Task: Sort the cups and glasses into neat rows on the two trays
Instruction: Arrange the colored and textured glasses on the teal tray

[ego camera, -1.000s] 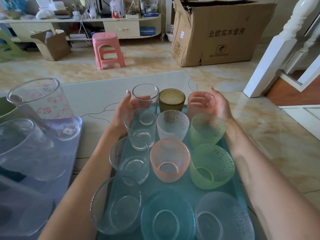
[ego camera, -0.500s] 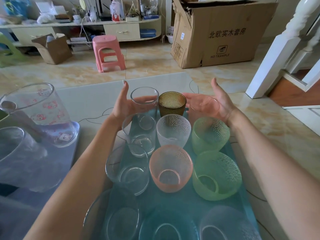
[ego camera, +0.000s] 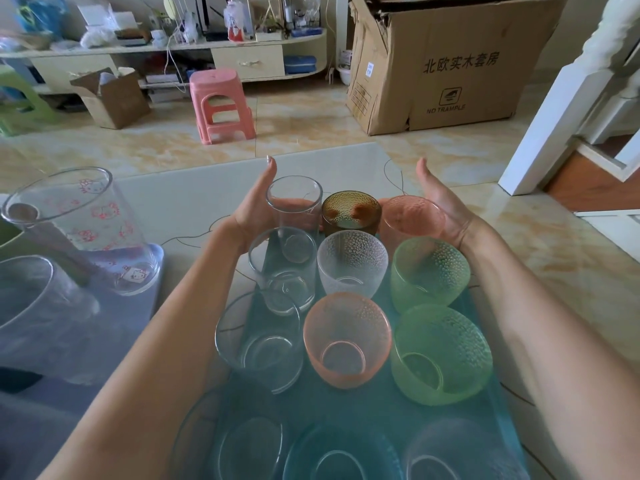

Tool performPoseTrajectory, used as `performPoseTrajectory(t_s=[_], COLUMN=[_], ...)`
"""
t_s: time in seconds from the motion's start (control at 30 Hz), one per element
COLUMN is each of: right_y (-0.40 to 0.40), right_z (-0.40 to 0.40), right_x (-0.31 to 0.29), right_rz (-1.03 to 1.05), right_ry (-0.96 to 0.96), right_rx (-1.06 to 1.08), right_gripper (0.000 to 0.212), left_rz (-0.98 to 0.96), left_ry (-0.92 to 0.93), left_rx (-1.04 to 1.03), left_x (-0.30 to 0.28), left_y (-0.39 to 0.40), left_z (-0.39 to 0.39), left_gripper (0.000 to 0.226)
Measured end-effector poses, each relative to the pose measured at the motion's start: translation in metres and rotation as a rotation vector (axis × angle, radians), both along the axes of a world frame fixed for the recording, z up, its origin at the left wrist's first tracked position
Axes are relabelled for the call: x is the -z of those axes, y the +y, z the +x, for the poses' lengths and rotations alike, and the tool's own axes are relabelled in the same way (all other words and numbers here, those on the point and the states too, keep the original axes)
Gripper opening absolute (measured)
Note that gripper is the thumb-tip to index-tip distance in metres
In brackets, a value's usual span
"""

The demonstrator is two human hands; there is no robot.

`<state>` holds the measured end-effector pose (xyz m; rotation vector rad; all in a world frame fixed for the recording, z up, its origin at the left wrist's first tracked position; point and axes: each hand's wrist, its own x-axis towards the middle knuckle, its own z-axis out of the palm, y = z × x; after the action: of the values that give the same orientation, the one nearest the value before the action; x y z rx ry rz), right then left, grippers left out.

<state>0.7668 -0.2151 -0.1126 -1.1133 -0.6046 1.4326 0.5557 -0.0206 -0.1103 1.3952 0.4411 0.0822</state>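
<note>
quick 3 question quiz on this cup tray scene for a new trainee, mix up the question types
1. True or false: the amber cup stands in the far row between the clear glass and the pink cup.
2. Which colour are the two cups nearest the right edge of the teal tray, in its middle rows? A green, B blue, C amber.
3. Fill in: the tall glass printed with cartoon cats stands on the ____ tray, to the left.

Key
1. True. The left hand and right hand flank that row with straight fingers.
2. A, the far green cup and near green cup.
3. Other; it is the lilac tray.
</note>
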Motion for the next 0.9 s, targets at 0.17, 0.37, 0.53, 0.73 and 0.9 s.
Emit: performPoseTrajectory(t_s=[0.17, 0.37, 0.53, 0.73, 0.9], right_y=[-0.005, -0.011, -0.016, -0.021, -0.022], right_z=[-0.003, -0.007, -0.019, -0.027, -0.031], right_x=[-0.001, 0.004, 0.000, -0.006, -0.009], right_rz=[0.045, 0.166, 0.180, 0.098, 0.075], right_ry=[0.106, 0.201, 0.148, -0.021, -0.088], right_rx=[0.021, 0.058, 0.130, 0.198, 0.203], right_gripper=[0.099, 0.108, 0.110, 0.105, 0.101], left_rz=[0.011, -0.025, -0.038, -0.085, -0.091], left_ry=[-0.008, -0.077, -0.079, -0.083, -0.092], left_rx=[-0.021, -0.123, -0.124, -0.094, -0.084], left_x=[-0.005, -0.003, -0.004, -0.007, -0.006], left_y=[-0.009, -0.024, -0.027, -0.029, -0.030], left_z=[-0.002, -0.011, -0.015, -0.018, -0.018], left_gripper=[0.102, 0.101, 0.101, 0.099, 0.099])
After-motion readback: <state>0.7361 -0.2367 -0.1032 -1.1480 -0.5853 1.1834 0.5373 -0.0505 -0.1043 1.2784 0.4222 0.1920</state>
